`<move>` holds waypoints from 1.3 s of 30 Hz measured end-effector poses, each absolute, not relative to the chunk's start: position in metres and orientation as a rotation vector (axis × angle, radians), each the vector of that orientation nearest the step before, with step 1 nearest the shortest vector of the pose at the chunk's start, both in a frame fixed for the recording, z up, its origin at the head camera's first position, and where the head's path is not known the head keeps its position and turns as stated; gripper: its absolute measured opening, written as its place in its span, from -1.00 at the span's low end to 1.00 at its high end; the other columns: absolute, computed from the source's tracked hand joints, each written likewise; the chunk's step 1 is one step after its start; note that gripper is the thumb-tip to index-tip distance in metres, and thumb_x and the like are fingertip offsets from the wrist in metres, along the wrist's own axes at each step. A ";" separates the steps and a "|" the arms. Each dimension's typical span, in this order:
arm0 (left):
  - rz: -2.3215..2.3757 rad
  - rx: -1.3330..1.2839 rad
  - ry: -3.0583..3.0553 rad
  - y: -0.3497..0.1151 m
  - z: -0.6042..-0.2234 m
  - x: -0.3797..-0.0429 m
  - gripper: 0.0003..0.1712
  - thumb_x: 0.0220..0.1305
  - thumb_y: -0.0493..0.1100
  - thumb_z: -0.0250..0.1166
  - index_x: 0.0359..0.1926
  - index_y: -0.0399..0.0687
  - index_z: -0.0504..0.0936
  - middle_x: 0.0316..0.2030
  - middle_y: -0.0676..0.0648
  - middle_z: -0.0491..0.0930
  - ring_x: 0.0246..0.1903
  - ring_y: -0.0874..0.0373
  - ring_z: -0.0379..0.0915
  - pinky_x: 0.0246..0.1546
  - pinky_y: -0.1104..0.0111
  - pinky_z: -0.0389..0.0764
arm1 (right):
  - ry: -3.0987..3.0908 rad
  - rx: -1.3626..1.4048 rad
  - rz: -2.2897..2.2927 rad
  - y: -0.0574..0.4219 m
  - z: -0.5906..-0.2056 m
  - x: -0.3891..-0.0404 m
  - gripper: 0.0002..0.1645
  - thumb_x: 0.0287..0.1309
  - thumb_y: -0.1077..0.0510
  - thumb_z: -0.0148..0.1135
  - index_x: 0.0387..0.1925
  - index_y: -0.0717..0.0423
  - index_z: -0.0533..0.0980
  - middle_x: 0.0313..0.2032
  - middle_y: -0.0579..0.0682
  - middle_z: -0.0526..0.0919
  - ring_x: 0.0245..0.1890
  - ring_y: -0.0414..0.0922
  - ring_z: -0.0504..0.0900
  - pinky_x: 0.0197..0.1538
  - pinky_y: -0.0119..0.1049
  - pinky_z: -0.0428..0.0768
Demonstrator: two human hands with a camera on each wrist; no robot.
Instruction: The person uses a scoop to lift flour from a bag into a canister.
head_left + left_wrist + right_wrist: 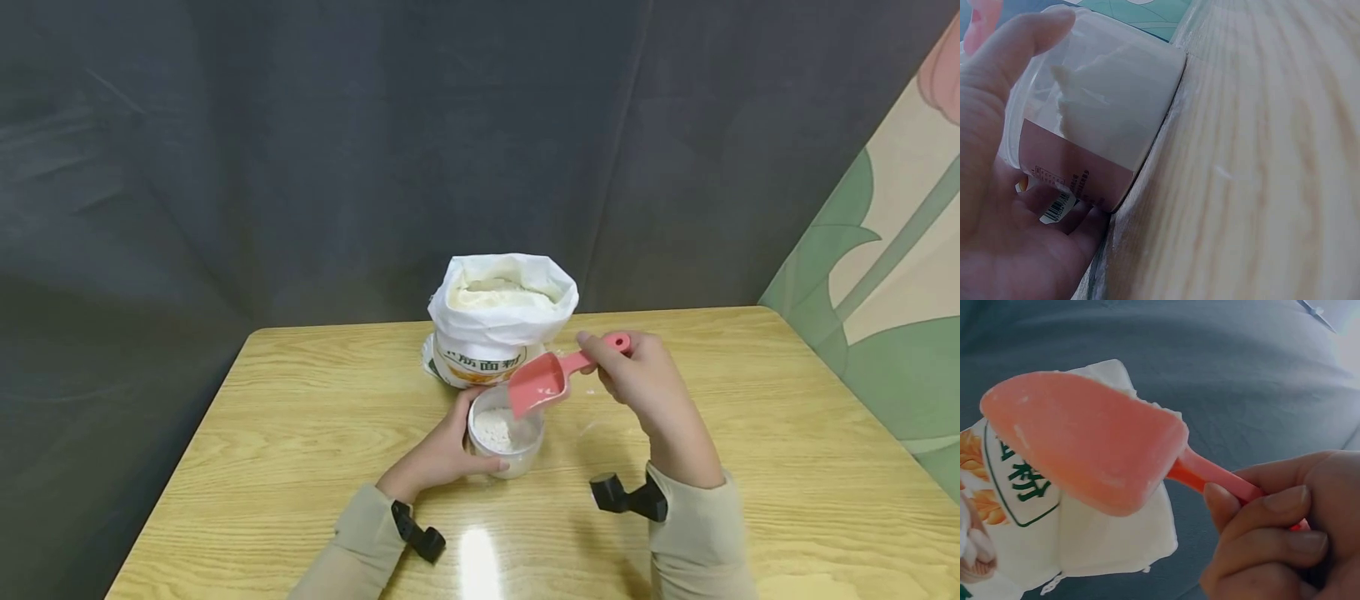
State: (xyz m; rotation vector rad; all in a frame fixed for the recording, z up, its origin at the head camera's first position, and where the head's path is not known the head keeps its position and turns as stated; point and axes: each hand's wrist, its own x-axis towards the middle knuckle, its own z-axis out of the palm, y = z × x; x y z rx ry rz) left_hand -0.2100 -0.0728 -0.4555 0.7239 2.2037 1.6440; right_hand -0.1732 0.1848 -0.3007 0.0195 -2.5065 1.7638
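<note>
Dark grey cloth backdrop (337,167) fills the far side from 10 to 1 o'clock; at 2 to 3 o'clock, a painted wall panel with green leaves (892,275). Pale wood-grain table (300,425) below. On it, toward 12 o'clock, I have a white printed bag with a folded-down mouth (491,327), pale powder inside.

Right hand (645,375): fingers curled round a handle, 2 o'clock of the tub. Left hand (446,446): thumb and fingers spread round the side of a round translucent plastic tub (520,465), on its 9 o'clock side. Tub stands on the table, just on the near side of the bag, white powder (492,430) within.

Key relation, as I read it: the pink plastic scoop (546,379) sits over the tub's 1 o'clock rim, long axis from handle end at 2 o'clock to lip at 8 o'clock, lip over the tub's mouth. Left hand nearer the tub, right hand farther out.

Hard to make out: how much powder the scoop carries; my right wrist view gets mostly its underside, white crumbs along one edge. Can't tell whether scoop and rim touch. Bag lettering partly covered by the fold; tub's label partly behind fingers.
</note>
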 end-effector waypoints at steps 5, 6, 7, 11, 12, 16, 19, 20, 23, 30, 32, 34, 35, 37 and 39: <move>1.638 0.717 2.202 -0.073 -0.455 -0.209 0.20 -0.01 -0.14 0.63 0.51 0.12 0.02 0.45 -0.05 0.19 0.44 0.02 0.10 0.44 0.02 0.05 | -2.427 0.043 1.824 0.193 -0.298 -0.168 -0.57 0.40 0.06 0.21 -0.63 0.07 0.55 -0.81 -0.13 0.21 -0.76 -0.22 0.12 -0.66 -0.31 0.12; 1.638 0.715 2.201 -0.073 -0.455 -0.209 0.20 0.00 -0.14 0.62 0.51 0.13 0.02 0.45 -0.05 0.19 0.44 0.02 0.10 0.44 0.03 0.05 | -2.410 0.042 1.832 0.194 -0.297 -0.168 -0.56 0.40 0.06 0.21 -0.65 0.06 0.55 -0.82 -0.12 0.20 -0.77 -0.22 0.12 -0.66 -0.30 0.12; 1.636 0.714 2.204 -0.073 -0.454 -0.209 0.20 0.00 -0.14 0.62 0.51 0.13 0.02 0.45 -0.04 0.19 0.44 0.02 0.09 0.44 0.03 0.05 | -2.393 0.045 1.840 0.194 -0.296 -0.168 -0.56 0.40 0.06 0.20 -0.65 0.05 0.54 -0.81 -0.12 0.20 -0.77 -0.21 0.12 -0.67 -0.28 0.11; 1.642 0.717 2.210 -0.075 -0.454 -0.208 0.19 0.01 -0.15 0.62 0.51 0.13 0.02 0.45 -0.02 0.18 0.45 0.04 0.07 0.44 0.03 0.04 | -2.287 0.083 1.872 0.194 -0.288 -0.170 -0.53 0.42 0.08 0.19 -0.68 0.03 0.55 -0.82 -0.10 0.22 -0.79 -0.18 0.11 -0.67 -0.19 0.04; 1.645 0.722 2.206 -0.075 -0.454 -0.208 0.19 0.01 -0.16 0.62 0.51 0.13 0.02 0.44 -0.02 0.18 0.45 0.04 0.07 0.44 0.03 0.04 | -2.246 0.096 1.887 0.194 -0.285 -0.170 -0.53 0.42 0.10 0.19 -0.68 0.04 0.56 -0.82 -0.09 0.23 -0.79 -0.17 0.11 -0.66 -0.17 0.02; 1.645 0.730 2.202 -0.074 -0.455 -0.209 0.18 0.01 -0.15 0.62 0.50 0.13 0.03 0.44 -0.02 0.19 0.44 0.03 0.08 0.44 0.02 0.06 | -2.095 0.139 1.936 0.196 -0.271 -0.173 -0.54 0.40 0.15 0.20 -0.68 0.08 0.59 -0.82 -0.08 0.25 -0.80 -0.12 0.07 -0.64 -0.13 -0.05; 1.650 0.723 2.202 -0.074 -0.456 -0.209 0.19 0.00 -0.16 0.62 0.50 0.12 0.03 0.43 -0.03 0.19 0.44 0.03 0.09 0.44 0.03 0.05 | -2.000 0.150 1.983 0.198 -0.261 -0.177 -0.54 0.37 0.17 0.23 -0.70 0.11 0.60 -0.83 -0.07 0.24 -0.80 -0.10 0.03 -0.65 -0.13 -0.09; 1.654 0.723 2.200 -0.073 -0.456 -0.209 0.19 0.00 -0.17 0.62 0.50 0.10 0.03 0.43 -0.04 0.20 0.44 0.02 0.10 0.44 0.03 0.06 | -1.972 0.150 1.995 0.198 -0.257 -0.179 -0.54 0.37 0.17 0.24 -0.70 0.11 0.59 -0.83 -0.07 0.25 -0.81 -0.10 0.03 -0.65 -0.13 -0.10; 1.661 0.728 2.202 -0.073 -0.456 -0.210 0.20 -0.01 -0.18 0.63 0.51 0.08 0.03 0.43 -0.06 0.21 0.43 0.01 0.11 0.44 0.03 0.06 | -1.911 0.151 2.011 0.200 -0.247 -0.186 -0.55 0.36 0.15 0.28 -0.70 0.13 0.59 -0.83 -0.07 0.26 -0.83 -0.12 0.04 -0.64 -0.13 -0.11; 1.660 0.736 2.204 -0.074 -0.455 -0.210 0.19 -0.02 -0.18 0.63 0.50 0.10 0.05 0.43 -0.04 0.22 0.43 0.01 0.13 0.43 0.01 0.08 | -1.975 0.089 1.938 0.201 -0.229 -0.212 -0.56 0.33 0.02 0.33 -0.63 0.16 0.61 -0.78 -0.06 0.33 -0.80 -0.14 0.11 -0.68 -0.21 -0.03; 1.654 0.732 2.208 -0.074 -0.455 -0.209 0.20 -0.02 -0.18 0.64 0.50 0.12 0.05 0.43 -0.03 0.22 0.43 0.01 0.13 0.43 0.01 0.07 | -2.066 0.059 1.858 0.199 -0.226 -0.219 -0.53 0.34 -0.04 0.31 -0.64 0.11 0.58 -0.77 -0.07 0.33 -0.79 -0.14 0.14 -0.69 -0.25 0.04; 1.652 0.730 2.206 -0.073 -0.455 -0.209 0.20 -0.02 -0.17 0.64 0.50 0.13 0.05 0.42 -0.03 0.23 0.43 0.01 0.12 0.44 0.01 0.05 | -2.163 0.038 1.753 0.195 -0.225 -0.227 -0.48 0.34 -0.08 0.29 -0.70 0.06 0.51 -0.77 -0.09 0.32 -0.77 -0.15 0.14 -0.68 -0.27 0.10; 1.650 0.729 2.207 -0.074 -0.455 -0.209 0.20 -0.02 -0.17 0.63 0.50 0.13 0.04 0.42 -0.03 0.24 0.43 0.01 0.12 0.44 0.01 0.04 | -2.209 0.031 1.701 0.193 -0.225 -0.230 -0.45 0.34 -0.10 0.28 -0.72 0.04 0.46 -0.77 -0.10 0.31 -0.76 -0.15 0.15 -0.67 -0.26 0.11; 1.648 0.728 2.211 -0.074 -0.455 -0.209 0.20 -0.02 -0.16 0.64 0.50 0.15 0.04 0.41 -0.02 0.25 0.43 0.01 0.12 0.44 0.02 0.04 | -2.295 0.034 1.589 0.189 -0.225 -0.237 -0.42 0.35 -0.11 0.27 -0.73 0.03 0.38 -0.77 -0.11 0.30 -0.74 -0.15 0.16 -0.66 -0.26 0.15; 1.647 0.726 2.212 -0.074 -0.455 -0.210 0.20 -0.03 -0.16 0.64 0.50 0.16 0.05 0.41 -0.01 0.25 0.43 0.02 0.13 0.44 0.02 0.04 | -2.371 0.042 1.479 0.183 -0.225 -0.242 -0.41 0.36 -0.11 0.25 -0.72 0.06 0.36 -0.75 -0.10 0.30 -0.72 -0.15 0.19 -0.64 -0.26 0.17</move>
